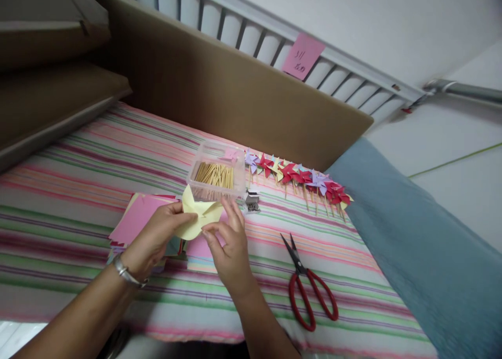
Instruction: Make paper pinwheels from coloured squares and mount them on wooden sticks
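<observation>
A pale yellow paper pinwheel (200,212), partly folded with its corners curled inward, is held up above the striped cloth. My left hand (162,228) grips its left side, the thumb pressed on the front near the centre. At its lower right edge, the thumb and forefinger of my right hand (226,241) pinch the paper, while the other fingers are raised. Beneath my hands lie a stack of coloured paper squares (141,215), pink on top, and another paper pile (202,257) partly hidden by them.
Behind my hands stands a clear plastic box (239,178) of wooden sticks (215,175), beside a small box of metal pins (252,201). Finished pinwheels (288,173) lie in a row at the back right. Red-handled scissors (304,280) lie right. A brown board (219,92) borders the back.
</observation>
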Tool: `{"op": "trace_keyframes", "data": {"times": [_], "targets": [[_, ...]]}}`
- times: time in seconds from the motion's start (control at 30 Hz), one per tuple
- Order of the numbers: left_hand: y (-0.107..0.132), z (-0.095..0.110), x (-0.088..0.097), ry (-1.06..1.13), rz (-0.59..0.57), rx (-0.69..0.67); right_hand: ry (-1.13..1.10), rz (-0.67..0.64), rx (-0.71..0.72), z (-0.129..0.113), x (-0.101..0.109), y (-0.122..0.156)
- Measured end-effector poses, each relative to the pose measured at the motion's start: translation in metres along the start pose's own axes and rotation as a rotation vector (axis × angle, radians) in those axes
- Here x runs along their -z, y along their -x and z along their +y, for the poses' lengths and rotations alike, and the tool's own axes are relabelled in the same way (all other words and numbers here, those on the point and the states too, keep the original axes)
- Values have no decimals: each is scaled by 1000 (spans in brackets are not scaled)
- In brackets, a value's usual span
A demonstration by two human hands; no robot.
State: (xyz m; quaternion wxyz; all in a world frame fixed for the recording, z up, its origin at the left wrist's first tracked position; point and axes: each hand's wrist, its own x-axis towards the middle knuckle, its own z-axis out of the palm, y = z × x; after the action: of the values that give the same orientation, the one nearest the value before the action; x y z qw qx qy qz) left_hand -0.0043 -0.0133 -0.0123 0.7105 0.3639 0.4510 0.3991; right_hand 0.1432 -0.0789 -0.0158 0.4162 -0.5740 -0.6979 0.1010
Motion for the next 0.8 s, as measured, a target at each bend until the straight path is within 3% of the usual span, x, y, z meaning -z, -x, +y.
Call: {"op": "trace_keyframes", "data": {"times": [0.43,0.8], "targets": [[3,-6,-17,-115,-18,-8,61,60,-126,6,0,1],[3,-4,-17,-133,-51,30,93,58,-97,6,0,3]]}}
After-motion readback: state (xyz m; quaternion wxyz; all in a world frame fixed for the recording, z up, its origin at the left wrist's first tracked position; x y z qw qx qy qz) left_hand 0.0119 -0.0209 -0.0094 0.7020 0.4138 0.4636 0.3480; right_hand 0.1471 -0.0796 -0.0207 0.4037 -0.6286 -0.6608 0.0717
